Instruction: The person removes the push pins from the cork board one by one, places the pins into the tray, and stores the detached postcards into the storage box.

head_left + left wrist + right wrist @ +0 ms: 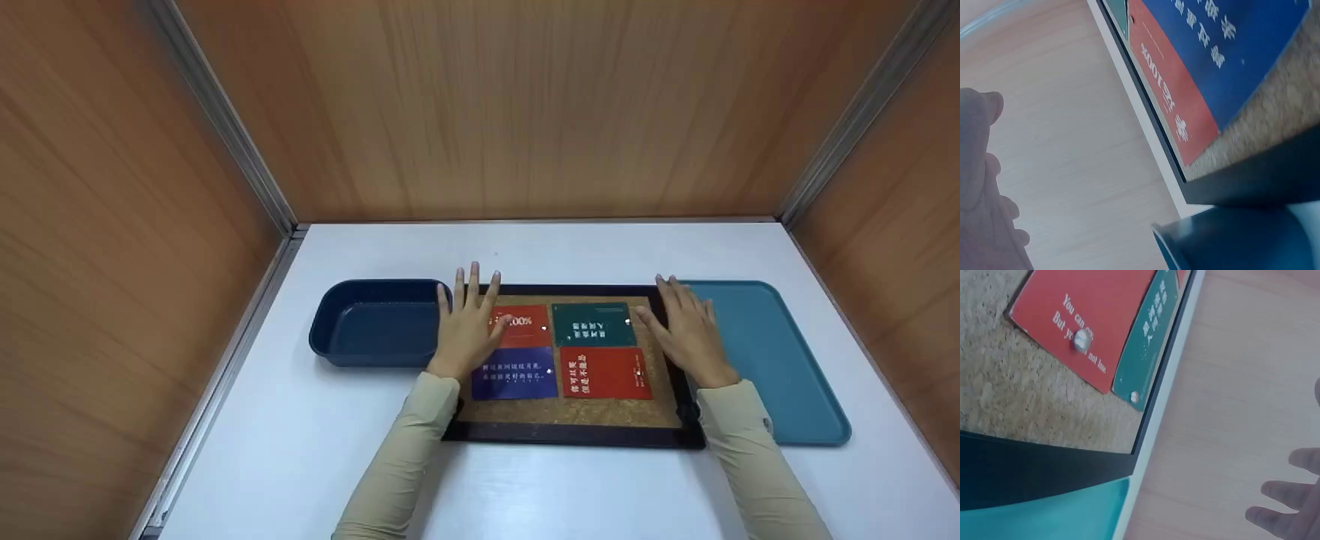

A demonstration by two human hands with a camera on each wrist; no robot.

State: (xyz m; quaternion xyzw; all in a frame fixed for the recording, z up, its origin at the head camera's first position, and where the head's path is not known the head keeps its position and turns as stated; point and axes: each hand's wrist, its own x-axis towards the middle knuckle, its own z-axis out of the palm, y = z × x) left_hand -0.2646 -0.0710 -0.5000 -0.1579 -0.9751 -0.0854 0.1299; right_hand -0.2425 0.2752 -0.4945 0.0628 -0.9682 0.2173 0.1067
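A dark-framed cork board (600, 412) lies flat on the table with two red cards, a green card (592, 324) and a blue card (514, 373) on it. Small round pins show on the cards, such as a pin (1082, 340) on the lower right red card (606, 373). Over the board's left side, my left hand (466, 330) has its fingers spread and holds nothing; it partly covers the upper left red card (529, 322). My right hand (690, 334), fingers straight and also without anything in it, overlaps the right frame edge in the head view.
To the left of the board stands a dark blue bin (375, 330). A flat teal tray (780, 360) lies against the board's right side. Wood-patterned panels (525, 112) enclose the white table (285, 457) at the back and both sides.
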